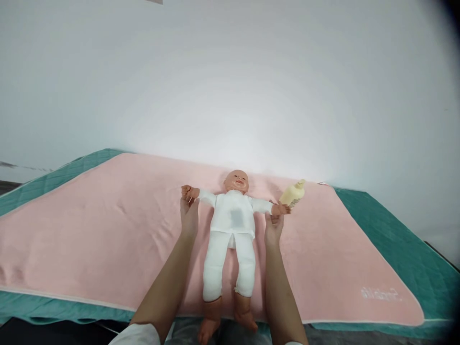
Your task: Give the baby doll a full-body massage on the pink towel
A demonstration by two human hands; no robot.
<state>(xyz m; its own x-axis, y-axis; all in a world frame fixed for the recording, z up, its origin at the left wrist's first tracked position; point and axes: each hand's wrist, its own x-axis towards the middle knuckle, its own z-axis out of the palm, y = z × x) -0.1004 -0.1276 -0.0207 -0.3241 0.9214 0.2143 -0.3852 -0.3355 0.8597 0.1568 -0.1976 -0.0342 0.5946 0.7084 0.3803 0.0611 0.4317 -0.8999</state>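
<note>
A baby doll (233, 215) in a white top and white leggings lies on its back on a pink blanket (118, 239), arms spread to both sides. My left hand (189, 216) is closed around the doll's hand and wrist on the left, with some fingers hidden behind it. On the other side, my right hand (274, 226) grips the doll's other wrist from below. A grey square patch shows on the doll's chest. Its bare feet reach over the blanket's near edge.
Just beyond the doll's right-side hand, a pale yellow pump bottle (293, 193) lies tilted on the blanket. A green quilted cover (388, 230) extends past the blanket at both sides. Behind the bed rises a plain white wall (230, 86).
</note>
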